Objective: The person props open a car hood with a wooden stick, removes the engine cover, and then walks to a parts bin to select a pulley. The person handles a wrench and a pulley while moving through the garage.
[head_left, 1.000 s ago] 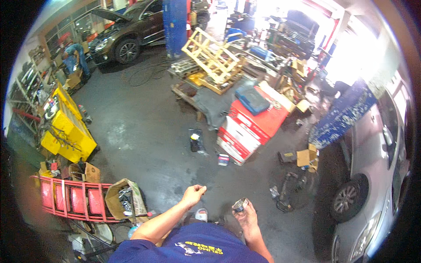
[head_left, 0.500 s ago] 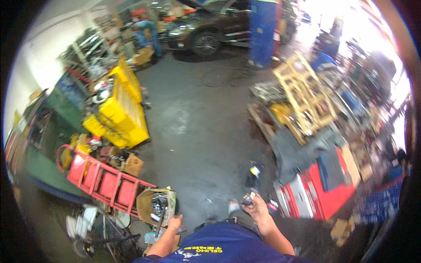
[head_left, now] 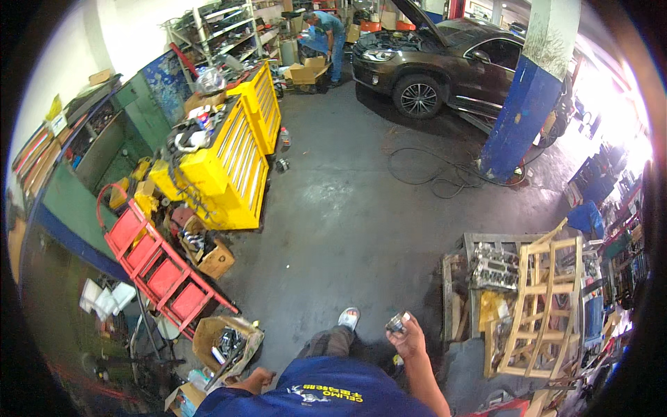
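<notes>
My right hand [head_left: 408, 338] is raised in front of me at the lower right, fingers wrapped round a small round metal part [head_left: 397, 322]. The part looks like a short silvery cylinder; its exact kind cannot be made out. Low at my left side hangs my left hand [head_left: 260, 379], fingers curled, with nothing visible in them. Just beyond it stands an open cardboard box [head_left: 244, 355] holding dark and metal parts. One shoe [head_left: 349, 318] shows ahead of my body on the grey floor.
On the left lie a red ladder [head_left: 169, 285] and yellow tool cabinets [head_left: 229, 182]. A brown car [head_left: 445, 69] with its hood up stands ahead, beside a blue-and-white pillar [head_left: 517, 118]. A hose [head_left: 445, 174] loops across the floor. Right: a wooden frame [head_left: 535, 337]. A person [head_left: 326, 38] bends far off.
The view has swung rightward, and the car, pillar and yellow cabinets now appear farther along. My right hand still holds the metal part. My left hand has dropped lower and closer to my body.
</notes>
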`<state>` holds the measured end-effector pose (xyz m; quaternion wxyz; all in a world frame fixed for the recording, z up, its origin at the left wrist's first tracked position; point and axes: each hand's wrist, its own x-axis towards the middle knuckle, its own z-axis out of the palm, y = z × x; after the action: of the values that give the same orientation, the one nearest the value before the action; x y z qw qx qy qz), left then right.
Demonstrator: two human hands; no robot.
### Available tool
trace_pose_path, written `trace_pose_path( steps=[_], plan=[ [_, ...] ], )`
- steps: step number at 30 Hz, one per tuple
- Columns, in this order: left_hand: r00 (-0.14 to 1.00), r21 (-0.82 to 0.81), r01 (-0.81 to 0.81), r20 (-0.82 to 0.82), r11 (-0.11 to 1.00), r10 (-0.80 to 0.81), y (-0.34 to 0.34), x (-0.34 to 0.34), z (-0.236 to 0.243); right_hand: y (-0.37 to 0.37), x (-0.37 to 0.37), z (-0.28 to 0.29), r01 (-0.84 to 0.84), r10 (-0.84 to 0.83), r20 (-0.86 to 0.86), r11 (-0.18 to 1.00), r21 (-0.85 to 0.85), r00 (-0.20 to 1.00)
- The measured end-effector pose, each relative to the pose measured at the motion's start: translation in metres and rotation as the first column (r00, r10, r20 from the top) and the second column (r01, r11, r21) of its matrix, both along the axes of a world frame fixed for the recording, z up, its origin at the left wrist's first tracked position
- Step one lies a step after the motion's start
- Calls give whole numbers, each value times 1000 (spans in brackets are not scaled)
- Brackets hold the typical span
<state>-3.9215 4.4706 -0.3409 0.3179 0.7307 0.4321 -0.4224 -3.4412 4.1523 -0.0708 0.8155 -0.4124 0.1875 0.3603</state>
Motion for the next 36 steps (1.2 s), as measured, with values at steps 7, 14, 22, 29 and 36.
trace_pose_path(
  steps=[7, 14, 22, 29, 36],
  plan=[
    [899, 349, -66, 427, 935, -96, 180, 445, 90, 37, 169, 14, 122, -122, -6, 988, 98, 992],
    [679, 33, -350, 697, 936, 230, 234, 793, 182, 77, 375, -21, 253, -253, -18, 963, 97, 967],
    [892, 151, 399, 164, 905, -420, 220, 894, 95, 90, 642, -4, 256, -258, 36, 966, 43, 966],
    [701, 119, 700, 68, 704, -709, 243, 1022, 65, 46, 835, 6, 422, -423, 146, 906, 40, 894],
    [-9, 301, 954, 50, 6, -999, 232, 1435, 41, -30, 968, -8, 789, -784, -139, 614, -20, 605]
  ],
)
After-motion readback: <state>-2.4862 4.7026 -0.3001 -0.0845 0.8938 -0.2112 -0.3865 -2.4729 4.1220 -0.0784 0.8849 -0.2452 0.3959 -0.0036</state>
